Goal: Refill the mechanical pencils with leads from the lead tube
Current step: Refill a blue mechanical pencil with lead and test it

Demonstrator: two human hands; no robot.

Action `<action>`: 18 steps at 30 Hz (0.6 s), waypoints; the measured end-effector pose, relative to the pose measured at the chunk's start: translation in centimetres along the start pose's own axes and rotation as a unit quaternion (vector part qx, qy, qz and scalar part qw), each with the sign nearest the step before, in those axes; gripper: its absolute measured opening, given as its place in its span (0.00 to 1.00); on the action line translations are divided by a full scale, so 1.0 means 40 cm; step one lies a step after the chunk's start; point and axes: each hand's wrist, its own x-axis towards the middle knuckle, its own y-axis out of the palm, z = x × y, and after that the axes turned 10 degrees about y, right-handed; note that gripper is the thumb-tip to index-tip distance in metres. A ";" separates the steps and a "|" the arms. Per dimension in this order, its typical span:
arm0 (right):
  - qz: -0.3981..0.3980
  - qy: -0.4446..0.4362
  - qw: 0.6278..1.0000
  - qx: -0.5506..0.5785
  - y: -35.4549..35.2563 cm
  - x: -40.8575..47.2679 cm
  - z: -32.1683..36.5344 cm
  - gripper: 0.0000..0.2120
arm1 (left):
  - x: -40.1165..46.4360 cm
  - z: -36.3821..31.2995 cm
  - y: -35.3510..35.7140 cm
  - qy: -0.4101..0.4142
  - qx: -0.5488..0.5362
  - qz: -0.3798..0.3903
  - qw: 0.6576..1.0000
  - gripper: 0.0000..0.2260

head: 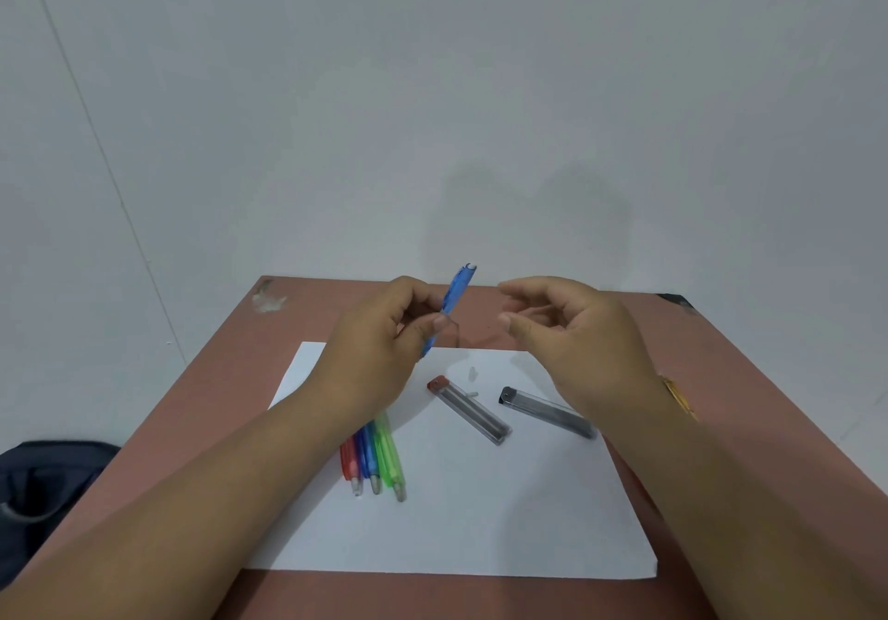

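The left hand is grasping a blue mechanical pencil in its fingers, tilted upward above the white paper. The right hand is hovering just beside it, fingers loosely curled and holding nothing. Two lead tubes are lying below the right fingers, three more pencils under the left wrist.

Translucent plastic pencils; clear plastic lead tube; matt paper.
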 end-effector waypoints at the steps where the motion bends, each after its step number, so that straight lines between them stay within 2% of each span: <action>1: 0.000 0.000 1.000 -0.022 0.002 0.002 -0.005 0.12 | 0.001 0.004 0.001 -0.011 -0.015 -0.005 1.000 0.08; 5: 0.012 -0.015 0.993 -0.120 0.003 0.007 -0.023 0.09 | 0.006 0.008 0.000 -0.027 -0.034 -0.015 0.999 0.07; 9: 0.078 -0.039 0.958 -0.273 0.014 0.019 -0.042 0.05 | 0.002 -0.004 -0.006 -0.025 0.003 -0.017 1.000 0.06; 14: 0.148 -0.035 0.933 -0.326 0.032 0.008 -0.039 0.03 | 0.002 -0.009 -0.008 -0.017 0.019 -0.005 1.000 0.11; 18: 0.162 -0.044 0.917 -0.362 0.042 0.004 -0.033 0.05 | -0.001 -0.003 -0.009 -0.017 0.020 -0.007 1.000 0.07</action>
